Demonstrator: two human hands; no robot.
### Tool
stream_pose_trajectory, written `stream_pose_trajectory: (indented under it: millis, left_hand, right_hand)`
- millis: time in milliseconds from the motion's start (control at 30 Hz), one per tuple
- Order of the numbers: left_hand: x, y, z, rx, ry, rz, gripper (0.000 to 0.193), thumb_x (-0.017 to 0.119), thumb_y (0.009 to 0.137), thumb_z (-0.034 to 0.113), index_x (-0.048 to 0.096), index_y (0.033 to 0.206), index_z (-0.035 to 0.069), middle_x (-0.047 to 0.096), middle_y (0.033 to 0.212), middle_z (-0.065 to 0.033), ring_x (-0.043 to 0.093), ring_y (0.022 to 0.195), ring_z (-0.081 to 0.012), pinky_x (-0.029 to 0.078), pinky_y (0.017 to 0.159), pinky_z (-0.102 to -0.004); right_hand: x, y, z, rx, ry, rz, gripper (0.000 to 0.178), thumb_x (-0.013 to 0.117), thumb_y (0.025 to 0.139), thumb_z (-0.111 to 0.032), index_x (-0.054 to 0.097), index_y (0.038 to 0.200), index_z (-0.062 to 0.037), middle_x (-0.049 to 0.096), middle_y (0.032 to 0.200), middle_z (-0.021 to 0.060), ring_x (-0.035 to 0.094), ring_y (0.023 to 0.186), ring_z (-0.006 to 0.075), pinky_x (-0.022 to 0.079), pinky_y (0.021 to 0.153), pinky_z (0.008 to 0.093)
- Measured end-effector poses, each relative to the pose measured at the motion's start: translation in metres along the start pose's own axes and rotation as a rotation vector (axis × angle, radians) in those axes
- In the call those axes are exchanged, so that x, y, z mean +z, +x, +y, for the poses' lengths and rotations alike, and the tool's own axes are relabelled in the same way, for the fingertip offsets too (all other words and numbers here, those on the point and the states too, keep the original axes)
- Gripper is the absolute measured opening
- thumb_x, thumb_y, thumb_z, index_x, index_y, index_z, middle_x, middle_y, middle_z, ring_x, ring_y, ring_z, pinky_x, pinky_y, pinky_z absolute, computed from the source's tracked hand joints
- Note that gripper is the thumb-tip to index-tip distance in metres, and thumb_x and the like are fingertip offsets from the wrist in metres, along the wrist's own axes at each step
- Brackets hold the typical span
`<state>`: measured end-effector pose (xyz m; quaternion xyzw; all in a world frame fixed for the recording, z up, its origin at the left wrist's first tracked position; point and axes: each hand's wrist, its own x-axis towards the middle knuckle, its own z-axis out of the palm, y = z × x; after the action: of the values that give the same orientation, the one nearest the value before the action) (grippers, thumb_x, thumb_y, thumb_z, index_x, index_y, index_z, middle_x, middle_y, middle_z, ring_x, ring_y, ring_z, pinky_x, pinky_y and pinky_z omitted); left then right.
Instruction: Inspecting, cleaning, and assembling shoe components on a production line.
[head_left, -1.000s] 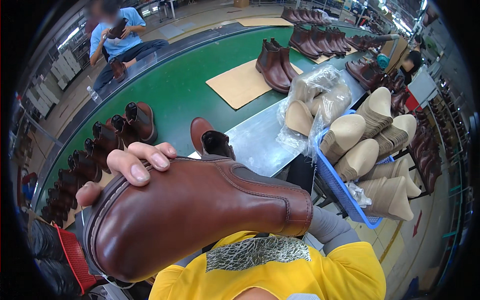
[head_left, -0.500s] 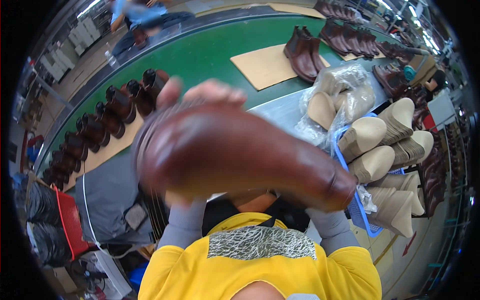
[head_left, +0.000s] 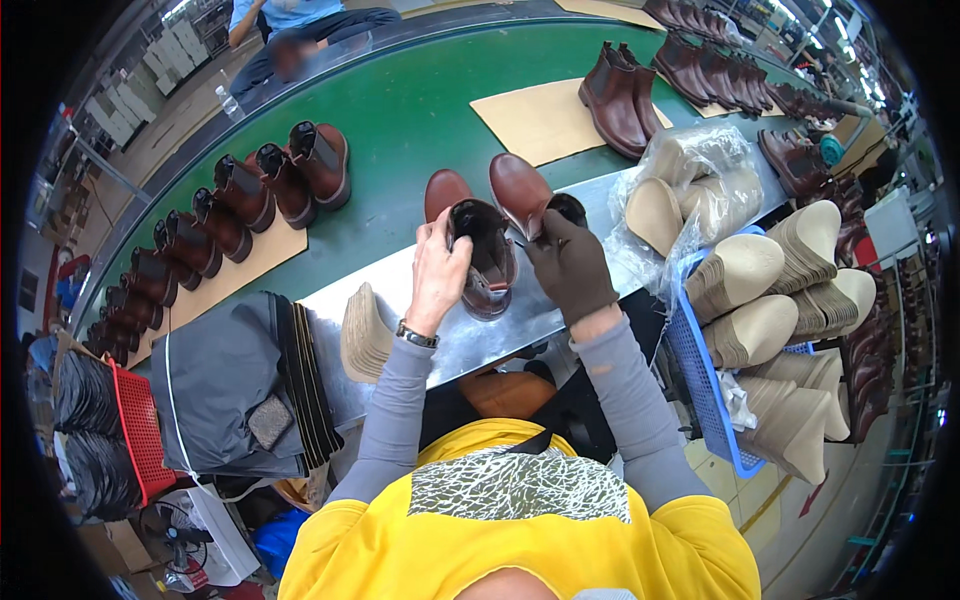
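Right by the metal plate (head_left: pixel 465 350) at the near edge of the green bench (head_left: pixel 400 130), a brown leather Chelsea boot (head_left: pixel 484 240) sits toe-away, opening up. Bare left hand (head_left: pixel 437 275) has it pinched by the shaft, thumb hooked over the rim, fingers bent round the outside. Gloved right hand (head_left: pixel 572 265) is curled against the second boot (head_left: pixel 521 190) just beside it; the glove hides too much, so can't tell if those fingers have closed.

Tip, imo: grip the shafts lightly, keep bare fingertips off the polished toes, and don't let the two uppers rub.

Nearby there's a stack of beige shoe inserts (head_left: pixel 365 335) left, a plastic bag of inserts (head_left: pixel 655 205) and blue basket (head_left: pixel 745 455) right. Further out, a row of boots (head_left: pixel 240 190) stands along the left side.
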<state>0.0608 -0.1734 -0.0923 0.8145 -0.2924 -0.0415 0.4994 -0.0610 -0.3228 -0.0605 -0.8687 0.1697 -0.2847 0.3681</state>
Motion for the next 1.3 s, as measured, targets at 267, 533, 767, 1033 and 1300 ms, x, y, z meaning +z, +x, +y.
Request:
stream_pose_trajectory:
  millis: [267,533,767,1033,1300]
  left_hand:
    - [-0.006,0.006,-0.008,0.141,-0.071,-0.061,0.048,0.046,0.083,0.010,0.051,0.128,-0.007,0.057,0.105,-0.0258,0.057,0.098,-0.0394,0.045,0.091,-0.0430]
    - [0.015,0.019,0.038,0.231,0.162,-0.004,0.047,0.059,0.086,0.023,0.054,0.126,0.000,0.058,0.112,-0.0228,0.055,0.104,-0.0382,0.044,0.091,-0.0448]
    - [0.060,0.088,0.087,0.411,0.570,-0.512,0.034,0.073,0.077,0.029,0.070,0.102,0.007,0.068,0.088,-0.0196,0.065,0.085,-0.0379,0.050,0.076,-0.0457]
    - [0.061,0.100,0.076,0.430,0.367,-0.488,0.026,0.077,0.070,0.019,0.073,0.091,0.003,0.066,0.082,-0.0225,0.066,0.079,-0.0374,0.052,0.072,-0.0439]
    - [0.070,0.075,0.079,0.387,0.353,-0.378,0.018,0.074,0.070,0.011,0.072,0.085,0.001,0.064,0.073,-0.0233,0.064,0.073,-0.0396,0.051,0.068,-0.0459]
  right_hand:
    - [-0.071,-0.041,-0.025,-0.251,-0.372,0.145,0.057,0.075,0.076,-0.015,0.052,0.127,-0.0032,0.054,0.124,0.0205,0.062,0.100,0.0326,0.050,0.089,0.0360]
    - [-0.072,-0.032,-0.010,0.210,0.167,-0.279,0.051,0.076,0.079,-0.012,0.057,0.127,-0.0041,0.063,0.111,0.0108,0.063,0.092,0.0165,0.051,0.073,0.0280]
    - [-0.072,0.061,0.051,-0.041,0.059,-0.316,0.041,0.072,0.080,-0.022,0.064,0.113,0.0004,0.067,0.102,0.0177,0.064,0.092,0.0275,0.049,0.084,0.0337]
    - [-0.069,0.126,0.046,-0.083,-0.214,-0.631,0.038,0.083,0.052,-0.019,0.070,0.081,0.0018,0.066,0.072,0.0167,0.060,0.060,0.0210,0.048,0.060,0.0340]
    - [-0.067,0.125,0.058,-0.152,-0.238,-0.688,0.039,0.082,0.051,-0.020,0.072,0.084,-0.0022,0.068,0.075,0.0174,0.065,0.065,0.0270,0.051,0.064,0.0345]
